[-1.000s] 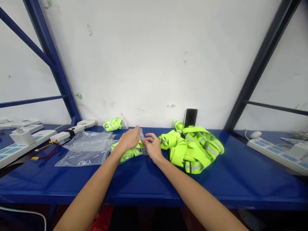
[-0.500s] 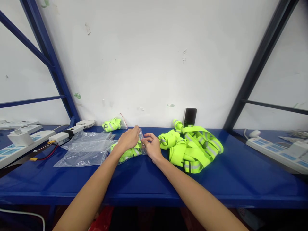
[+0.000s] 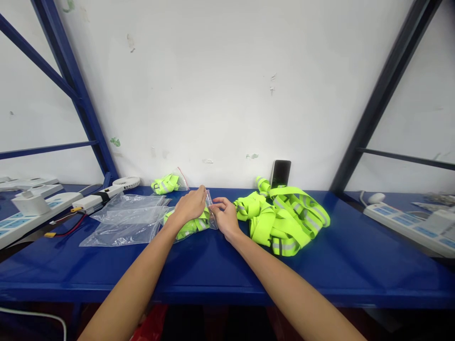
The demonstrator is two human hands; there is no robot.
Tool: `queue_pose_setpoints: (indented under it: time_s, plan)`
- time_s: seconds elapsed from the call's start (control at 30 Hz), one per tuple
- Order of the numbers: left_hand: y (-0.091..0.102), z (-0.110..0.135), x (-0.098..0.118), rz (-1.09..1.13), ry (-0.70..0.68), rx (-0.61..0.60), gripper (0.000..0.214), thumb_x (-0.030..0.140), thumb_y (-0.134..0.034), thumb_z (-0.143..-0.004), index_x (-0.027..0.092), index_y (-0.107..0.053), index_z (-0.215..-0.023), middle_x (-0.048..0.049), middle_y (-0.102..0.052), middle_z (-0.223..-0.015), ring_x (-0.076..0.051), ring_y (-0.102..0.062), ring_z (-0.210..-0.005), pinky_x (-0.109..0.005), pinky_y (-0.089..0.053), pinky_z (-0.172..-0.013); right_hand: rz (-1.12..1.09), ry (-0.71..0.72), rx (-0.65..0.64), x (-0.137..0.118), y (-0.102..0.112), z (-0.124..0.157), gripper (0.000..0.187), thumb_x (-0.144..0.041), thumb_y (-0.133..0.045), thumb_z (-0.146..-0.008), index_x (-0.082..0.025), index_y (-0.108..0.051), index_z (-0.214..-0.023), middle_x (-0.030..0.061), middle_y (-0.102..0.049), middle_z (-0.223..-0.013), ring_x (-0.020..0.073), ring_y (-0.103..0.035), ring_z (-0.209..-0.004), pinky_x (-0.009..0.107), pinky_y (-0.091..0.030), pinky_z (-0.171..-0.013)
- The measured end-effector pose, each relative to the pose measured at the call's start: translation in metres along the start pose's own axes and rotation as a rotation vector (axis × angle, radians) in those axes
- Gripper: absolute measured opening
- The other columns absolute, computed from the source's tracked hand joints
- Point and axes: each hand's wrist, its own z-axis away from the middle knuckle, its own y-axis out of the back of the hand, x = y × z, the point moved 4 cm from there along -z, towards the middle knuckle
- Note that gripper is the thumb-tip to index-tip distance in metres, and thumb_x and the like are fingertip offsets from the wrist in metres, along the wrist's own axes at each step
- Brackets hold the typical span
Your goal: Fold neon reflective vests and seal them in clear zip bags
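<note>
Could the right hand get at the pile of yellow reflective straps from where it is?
Probably yes: the right hand lies just beside the pile of straps, nothing between them, though its fingers now pinch the clear bag.

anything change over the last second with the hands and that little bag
Hardly anything. The left hand and right hand stay pinched on the open end of the small clear plastic bag holding a folded neon-yellow reflective strap, in the same spot on the blue metal shelf. Nothing was picked up or let go. The stack of empty clear bags, the loose heap of neon-yellow straps and the black phone leaning on the wall lie as before.
</note>
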Motion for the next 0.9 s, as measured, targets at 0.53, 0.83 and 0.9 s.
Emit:
queue_pose_setpoints:
  time_s: [0.53,0.83,0.9]
  plan:
    - [0.0016,0.0009,0.0022,0.001,0.010,-0.003,0.041,0.043,-0.015,-0.097,0.020,-0.047,-0.109,-0.0143,-0.066,-0.103,-0.030,-0.064,-0.095,-0.036,-0.045,-0.072,-0.087,-0.064,0.017,-0.0034,-0.0018,0.0020,0.029,-0.026,-0.064,-0.060,-0.020,-0.053,-0.086,-0.0035,-0.063,-0.062,0.0140,-0.056,-0.048,0.027,-0.049,-0.048]
    - [-0.0003,0.0004,0.0020,0.007,-0.037,-0.002,0.042,0.044,-0.014,-0.097,0.021,-0.048,-0.106,-0.0127,-0.066,-0.101,-0.030,-0.064,-0.094,-0.036,-0.045,-0.071,-0.075,-0.096,0.017,-0.0086,-0.0016,0.0032,0.032,-0.022,-0.062,-0.062,-0.016,-0.060,-0.093,-0.0018,-0.064,-0.060,0.0127,-0.055,-0.049,0.023,-0.045,-0.048]
    - [-0.0008,0.0002,0.0020,0.009,-0.046,-0.005,0.043,0.045,-0.014,-0.097,0.021,-0.049,-0.106,-0.0122,-0.066,-0.101,-0.029,-0.064,-0.093,-0.035,-0.045,-0.071,-0.099,-0.163,-0.015,-0.0069,-0.0022,0.0033,0.026,-0.028,-0.064,-0.064,-0.015,-0.064,-0.086,0.0000,-0.064,-0.060,0.0130,-0.055,-0.049,0.024,-0.045,-0.046]
